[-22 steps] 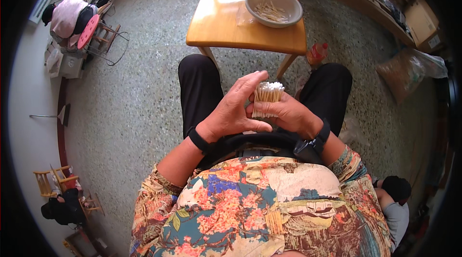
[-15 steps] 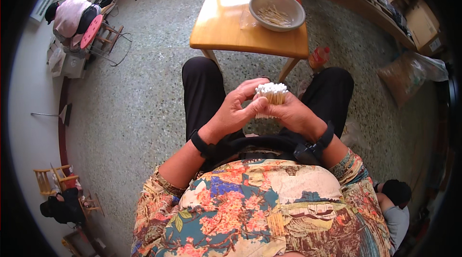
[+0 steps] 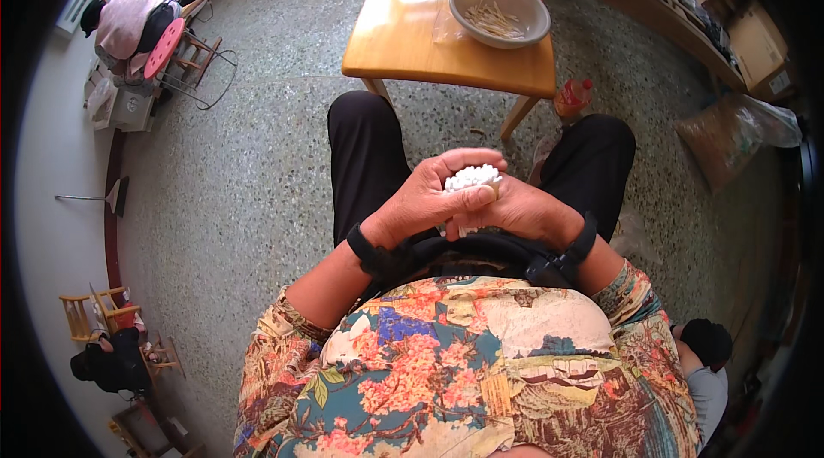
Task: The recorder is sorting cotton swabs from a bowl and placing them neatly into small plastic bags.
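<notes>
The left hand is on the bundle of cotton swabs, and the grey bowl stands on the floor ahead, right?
Not quite: the head view shows the grey bowl standing on the wooden chair, not on the floor. The left hand is indeed on the bundle of cotton swabs.

Your view is moderately bright, with white glare on the far chair's seat. The floor dims toward your right; fisheye distortion bends the edges into black.
</notes>
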A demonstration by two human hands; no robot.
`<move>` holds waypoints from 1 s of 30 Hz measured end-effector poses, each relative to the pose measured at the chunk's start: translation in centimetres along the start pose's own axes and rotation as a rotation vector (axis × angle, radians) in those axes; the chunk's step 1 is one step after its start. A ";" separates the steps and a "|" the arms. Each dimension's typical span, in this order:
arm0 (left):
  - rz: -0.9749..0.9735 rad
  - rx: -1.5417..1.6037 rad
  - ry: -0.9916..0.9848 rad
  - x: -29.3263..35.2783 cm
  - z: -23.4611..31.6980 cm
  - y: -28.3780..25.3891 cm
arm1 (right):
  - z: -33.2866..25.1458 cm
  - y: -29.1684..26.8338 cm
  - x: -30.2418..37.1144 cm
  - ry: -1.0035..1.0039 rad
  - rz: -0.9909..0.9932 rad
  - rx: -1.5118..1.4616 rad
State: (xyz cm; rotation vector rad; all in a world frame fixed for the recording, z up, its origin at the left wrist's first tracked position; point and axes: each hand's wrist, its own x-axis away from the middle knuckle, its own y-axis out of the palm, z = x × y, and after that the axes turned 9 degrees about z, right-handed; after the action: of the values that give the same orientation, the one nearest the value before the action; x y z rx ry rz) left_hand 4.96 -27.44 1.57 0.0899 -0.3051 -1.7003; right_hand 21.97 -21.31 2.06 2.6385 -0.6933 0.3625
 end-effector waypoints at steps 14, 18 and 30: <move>0.130 0.084 -0.024 -0.8 -0.3 0.4 | 0.4 0.7 -0.1 0.085 0.004 -0.086; 0.201 0.232 -0.022 -0.5 0.2 -0.8 | -0.2 0.2 0.3 0.094 0.056 -0.243; 0.209 -0.026 -0.053 0.6 0.6 -1.1 | -0.1 0.1 -0.1 0.014 0.050 -0.167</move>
State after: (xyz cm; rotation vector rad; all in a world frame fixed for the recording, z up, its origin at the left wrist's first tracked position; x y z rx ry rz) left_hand 3.63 -27.85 1.93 -0.0062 -0.3206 -1.5006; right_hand 21.79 -21.34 2.15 2.4629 -0.7524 0.3220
